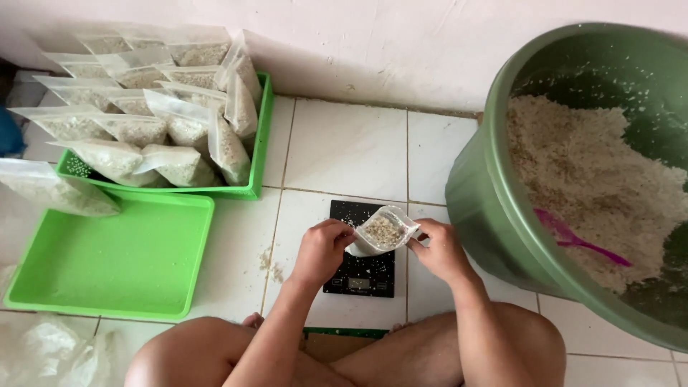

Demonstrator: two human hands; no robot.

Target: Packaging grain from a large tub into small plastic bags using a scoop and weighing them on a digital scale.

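Note:
My left hand (322, 251) and my right hand (440, 250) together hold a small clear plastic bag (383, 231) partly filled with pale grain. Each hand pinches one side of the bag's mouth. The bag hangs just above a black kitchen scale (362, 272) that lies on the white tiled floor. Some loose grains lie scattered on the scale's top and on the tile to its left.
A big green tub (487, 193) of pale grain with a pink scoop (573, 238) in it stands at the right. A green basket (261, 136) stacked with several filled bags sits at the back left, a flat green tray (115, 261) in front of it. My bare knees are at the bottom.

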